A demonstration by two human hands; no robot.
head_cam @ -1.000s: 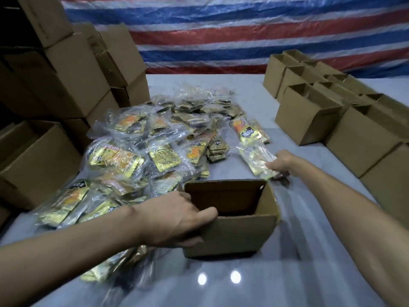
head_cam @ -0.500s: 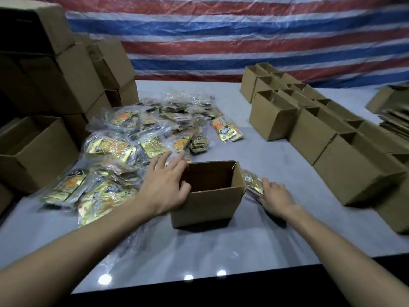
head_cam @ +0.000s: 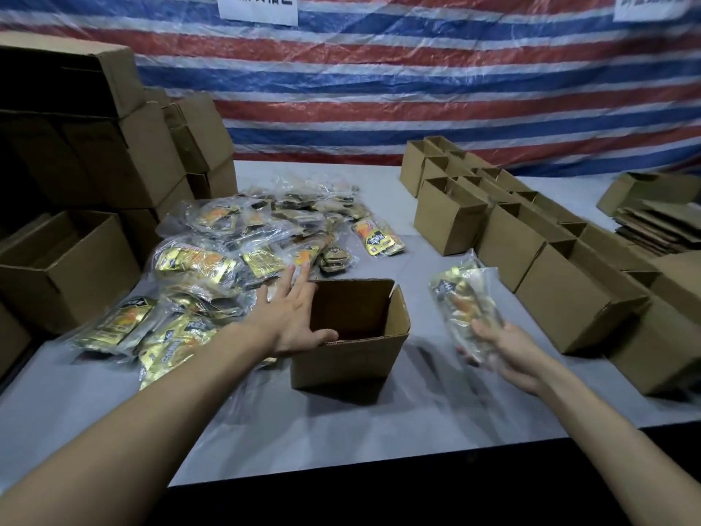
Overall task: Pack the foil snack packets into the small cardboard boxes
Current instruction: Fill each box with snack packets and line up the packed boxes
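A: While the right hand [head_cam: 508,351] grips the lower end of that clear-wrapped bundle of gold and orange foil snack packets [head_cam: 464,305], fingers curled round it, what should it mind?

B: Turn the bundle end-on, I'd say, so it drops into the mouth rather than lying across the rim. It hangs in the air at about three o'clock from the small open brown cardboard box [head_cam: 349,358], apart from it, its top tilted toward twelve.

A: And the left hand [head_cam: 299,317]?

B: Its fingers are straight and spread along the box's nine o'clock wall, the thumb is laid over the near rim, and it clasps nothing. That is good for steadying, since a light box would likely slide on the smooth grey table [head_cam: 341,430] if nudged.

A: How does the bundle look?

B: Shiny and crinkled, with loose outer film, and blurred here. I judge it slippery and floppy, so a firm hold helps.

A: Further out?

B: No packet shows inside the box. The heap of bagged foil packets [head_cam: 227,260] lies at ten to eleven o'clock. A row of open empty cardboard boxes [head_cam: 447,222] runs from one to three o'clock, with a stack of flattened cardboard [head_cam: 652,225] beyond.
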